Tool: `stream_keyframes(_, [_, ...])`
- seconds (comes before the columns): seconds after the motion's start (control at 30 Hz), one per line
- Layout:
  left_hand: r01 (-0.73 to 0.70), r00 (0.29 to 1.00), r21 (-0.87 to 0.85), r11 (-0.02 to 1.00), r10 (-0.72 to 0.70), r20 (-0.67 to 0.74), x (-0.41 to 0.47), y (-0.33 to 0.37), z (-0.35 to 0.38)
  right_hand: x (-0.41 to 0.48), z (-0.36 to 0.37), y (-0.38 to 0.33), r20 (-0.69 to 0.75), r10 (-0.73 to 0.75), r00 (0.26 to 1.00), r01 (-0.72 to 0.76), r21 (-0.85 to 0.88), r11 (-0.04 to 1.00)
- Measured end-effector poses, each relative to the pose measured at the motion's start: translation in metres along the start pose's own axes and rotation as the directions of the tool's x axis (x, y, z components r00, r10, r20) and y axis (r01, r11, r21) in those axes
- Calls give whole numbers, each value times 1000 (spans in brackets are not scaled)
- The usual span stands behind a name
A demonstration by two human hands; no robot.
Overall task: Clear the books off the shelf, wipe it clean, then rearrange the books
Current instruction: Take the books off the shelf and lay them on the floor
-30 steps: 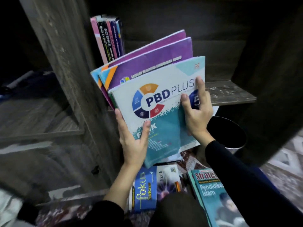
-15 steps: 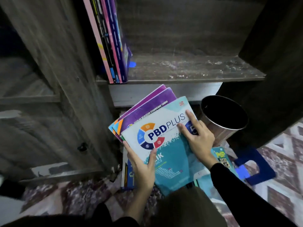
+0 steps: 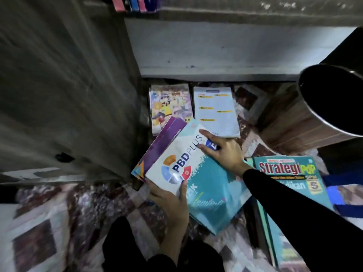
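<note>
A stack of thin books, a white-and-teal "PBD PLUS" book point(image 3: 204, 185) on top of purple ones point(image 3: 163, 142), hangs low over the patterned floor. My left hand point(image 3: 170, 201) grips the stack's near left edge, thumb on the cover. My right hand point(image 3: 222, 152) lies on the cover's far right corner with fingers spread flat. More books lie on the floor: a cartoon-cover book point(image 3: 170, 105), a white book point(image 3: 215, 110) and a teal "Strategi" book point(image 3: 288, 173). Several upright books point(image 3: 135, 3) stand on the shelf point(image 3: 235, 13) at the top edge.
A metal bin point(image 3: 332, 107) stands at the right, close to the shelf unit. The cabinet's dark wooden side panel point(image 3: 64, 85) fills the left. A blue object point(image 3: 345, 195) lies at the far right. The floor carries a patterned mat point(image 3: 59, 222).
Both hands have carried the stack down from shelf height to just above the floor. The view has tipped downward, so the shelf now sits at the top edge.
</note>
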State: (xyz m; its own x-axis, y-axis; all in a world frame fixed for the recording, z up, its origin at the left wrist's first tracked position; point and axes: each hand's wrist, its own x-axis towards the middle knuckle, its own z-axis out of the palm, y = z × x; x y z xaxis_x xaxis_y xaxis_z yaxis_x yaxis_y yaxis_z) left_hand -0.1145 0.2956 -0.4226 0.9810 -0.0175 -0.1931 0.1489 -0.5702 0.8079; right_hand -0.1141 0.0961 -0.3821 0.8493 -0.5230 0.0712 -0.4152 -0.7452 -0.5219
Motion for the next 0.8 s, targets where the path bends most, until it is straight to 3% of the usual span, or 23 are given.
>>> stream_keyframes(0.07, [-42,999,179,983,43,-3,13,3,1,8,8,5,67,-19,998,20,-13,1000])
stream_keyframes(0.13, [-198,980,361,911,185,71,24,13,0,13,12,9,107,-34,994,39,-50,998])
stream_keyframes(0.23, [-426,885,475,770,245,395,38,24,2,21,17,11,169,-78,983,87,-49,995])
stream_keyframes(0.3, [-533,804,494,687,229,549,46,21,0,29,26,5,186,-224,957,241,-77,967])
stream_keyframes(0.37, [-541,783,483,688,203,587,49,14,-8,37,40,-6,259,-376,890,422,-153,894])
stream_keyframes(0.43, [-513,794,508,692,157,588,49,4,-16,48,50,-19,411,-404,817,517,-211,830])
stream_keyframes(0.5, [-498,805,540,679,129,580,47,-2,-20,55,56,-22,470,-433,769,568,-193,800])
stream_keyframes(0.67, [-446,815,510,735,99,571,50,1,-15,53,57,-20,612,-258,747,468,-210,859])
stream_keyframes(0.8, [-461,794,484,744,101,600,53,-5,-18,41,64,-15,556,-229,799,407,-219,887])
